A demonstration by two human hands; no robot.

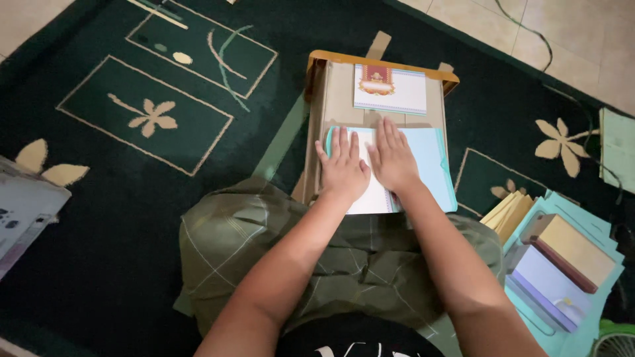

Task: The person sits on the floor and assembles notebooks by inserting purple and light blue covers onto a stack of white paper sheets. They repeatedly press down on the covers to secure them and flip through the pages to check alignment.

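My left hand (342, 166) and my right hand (393, 158) lie flat, side by side, pressing on the white page of an open booklet (423, 158) with a light blue cover. The booklet rests on a brown cardboard box (334, 92) in front of my knees. Fingers of both hands are spread and hold nothing. A white card (390, 89) with a red and gold ornament lies on the box just beyond my fingertips.
A dark green patterned carpet (152, 152) covers the floor. Stacks of light blue, tan and lilac booklets (562, 264) sit at my right. A grey-white object (23, 211) lies at the left edge. Pale floor tiles (575, 39) show at the top right.
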